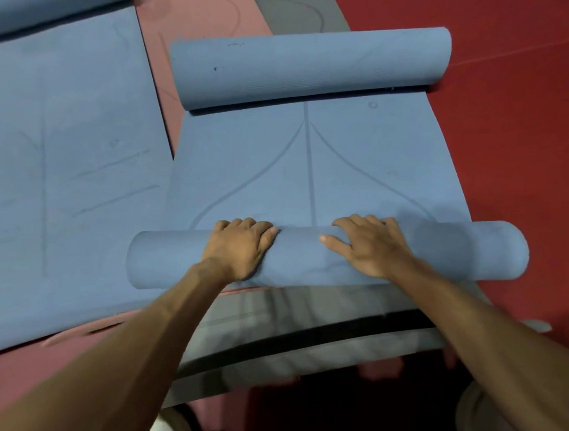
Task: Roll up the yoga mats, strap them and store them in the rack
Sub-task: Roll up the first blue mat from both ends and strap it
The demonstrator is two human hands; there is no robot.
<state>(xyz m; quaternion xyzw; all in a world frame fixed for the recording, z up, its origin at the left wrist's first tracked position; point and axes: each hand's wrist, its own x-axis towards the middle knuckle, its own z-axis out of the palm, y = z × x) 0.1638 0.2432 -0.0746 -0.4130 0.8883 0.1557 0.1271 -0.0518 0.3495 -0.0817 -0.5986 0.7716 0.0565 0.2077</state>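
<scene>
A blue yoga mat [256, 157] lies on the floor in front of me, its near end wound into a thick roll [462, 251]. My left hand [242, 248] sits on the roll left of centre, fingers curled over its far side. My right hand [368, 247] lies on the roll right of centre, fingers bent over the far edge and thumb stretched along the top. Across the far end of the flat part lies a second rolled blue mat [310, 65]. No strap and no rack are in view.
Another blue mat [55, 146] lies flat to the left. A pink mat [197, 14] runs beneath between them. A grey mat [284, 345] lies under the roll, close to my knees. Red floor [519, 101] stretches to the right.
</scene>
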